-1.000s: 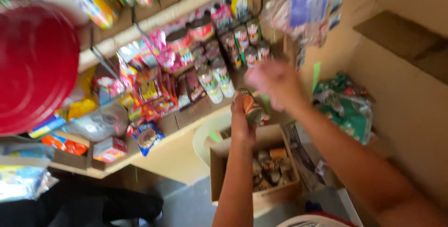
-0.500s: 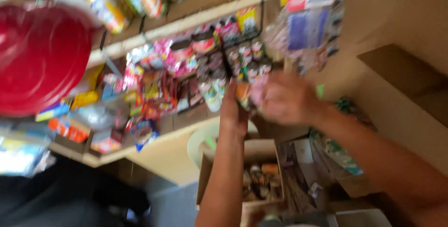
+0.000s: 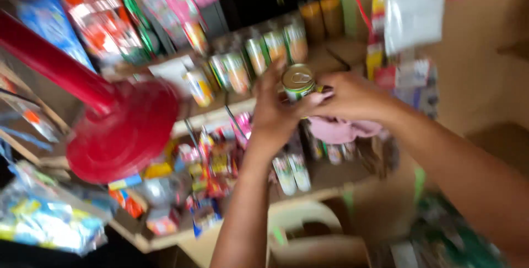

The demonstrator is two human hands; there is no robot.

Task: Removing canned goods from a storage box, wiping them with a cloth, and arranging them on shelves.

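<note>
From the head camera, both of the person's hands meet in the middle of the scene, raised in front of crowded shop shelves. The left hand is wrapped around a small tin can with a ring-pull lid, its fingers curled against the can's left side. The right hand closes on the same can from the right, thumb and fingertips pinching near its top, and a pink cloth is bunched under that palm. The can sits upright between the two hands, just in front of a row of similar cans on the far shelf. To the left a red plastic stand leans across the view. Lower down, packets of sweets fill a nearer shelf, blurred by motion.
</note>
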